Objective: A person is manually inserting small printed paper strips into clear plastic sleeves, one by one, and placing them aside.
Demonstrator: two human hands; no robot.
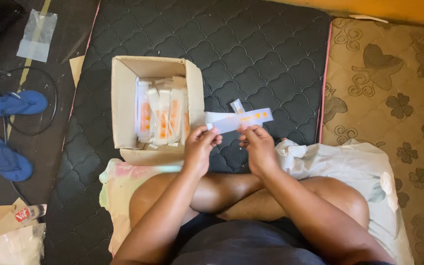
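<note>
A black quilted mattress [251, 49] was seen from above, with a patterned brown mattress [388, 88] at three o'clock. An open cardboard box [123, 103] lay at ten o'clock from the hands, filled with upright white packets marked in orange [163, 118]. Two blue sandals [11, 127] were seen on the dark floor at nine o'clock, a clear plastic bag [36, 34] at eleven o'clock. Crossed bare legs [231, 191] were seen at six o'clock, with pale cloth [364, 167] draped beside them. A long white strip with orange marks [241, 120] was held just above the knees, beside the box. Its near end was pinched by the left hand [199, 147] between thumb and fingertips, the other fingers curled. Its middle was pinched likewise by the right hand [258, 147]. Nothing was seen blocking the strip.
</note>
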